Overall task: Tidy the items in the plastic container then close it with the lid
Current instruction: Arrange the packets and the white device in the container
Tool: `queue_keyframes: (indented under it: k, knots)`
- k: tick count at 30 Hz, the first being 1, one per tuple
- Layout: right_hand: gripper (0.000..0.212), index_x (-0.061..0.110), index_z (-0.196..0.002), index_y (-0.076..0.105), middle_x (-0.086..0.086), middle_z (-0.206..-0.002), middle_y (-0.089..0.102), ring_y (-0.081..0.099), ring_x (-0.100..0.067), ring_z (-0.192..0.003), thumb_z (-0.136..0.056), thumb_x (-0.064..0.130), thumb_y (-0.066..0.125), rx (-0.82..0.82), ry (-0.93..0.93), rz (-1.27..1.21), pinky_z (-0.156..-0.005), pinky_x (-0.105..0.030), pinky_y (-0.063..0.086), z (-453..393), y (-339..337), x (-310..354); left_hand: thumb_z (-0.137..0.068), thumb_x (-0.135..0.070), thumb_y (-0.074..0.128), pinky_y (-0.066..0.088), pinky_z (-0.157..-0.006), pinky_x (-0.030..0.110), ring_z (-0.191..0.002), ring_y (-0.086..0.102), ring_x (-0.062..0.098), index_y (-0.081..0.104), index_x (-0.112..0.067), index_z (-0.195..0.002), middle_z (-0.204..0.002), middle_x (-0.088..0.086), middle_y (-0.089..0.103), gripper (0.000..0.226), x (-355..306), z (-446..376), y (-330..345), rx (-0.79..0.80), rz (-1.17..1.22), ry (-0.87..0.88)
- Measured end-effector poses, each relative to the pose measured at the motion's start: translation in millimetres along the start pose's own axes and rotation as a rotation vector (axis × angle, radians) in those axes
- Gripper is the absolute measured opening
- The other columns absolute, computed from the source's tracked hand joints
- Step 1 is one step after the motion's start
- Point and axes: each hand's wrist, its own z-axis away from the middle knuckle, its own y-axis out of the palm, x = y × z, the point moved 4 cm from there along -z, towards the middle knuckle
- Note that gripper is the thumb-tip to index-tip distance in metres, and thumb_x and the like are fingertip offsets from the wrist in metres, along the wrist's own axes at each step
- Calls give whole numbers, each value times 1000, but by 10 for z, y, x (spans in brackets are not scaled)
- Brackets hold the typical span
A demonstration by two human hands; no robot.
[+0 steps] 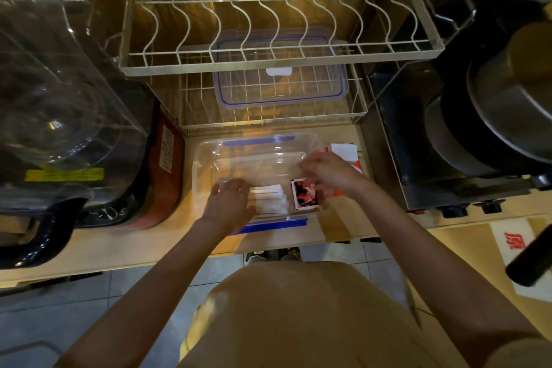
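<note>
wooden counter (125, 251) | grey tiled floor (125, 293) | wire rack (268, 9) | warm light

Right hand (327, 173) blurred, grip unclear. Left hand (230, 203) covered wrapper (270, 199) ends. Rack (277, 60) bars crossed lid (280, 81).

both hands reach into the clear plastic container (206, 158) on the counter (125, 248): left hand (230, 203) beside white packets (271, 199), right hand (328, 172) over a red-and-black packet (304, 196); lid (280, 81) on the rack (191, 104) behind.

I see a glossy clear plastic container (206, 158), a white-coated wire rack (268, 9), a matt wooden counter (119, 248).
</note>
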Motion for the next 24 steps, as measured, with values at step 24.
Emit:
queue_keyframes:
  k: [24]
  knots:
    - [10,9,-100,56,-8,-92,65,64,-22,-87,-93,16,53,-430,-120,88,-71,-24,50,171,-116,-574,-89,-26,48,49,-91,44,-103,56,27,59,-10,-113,-114,12,57,31,-954,-577,17,-27,5,165]
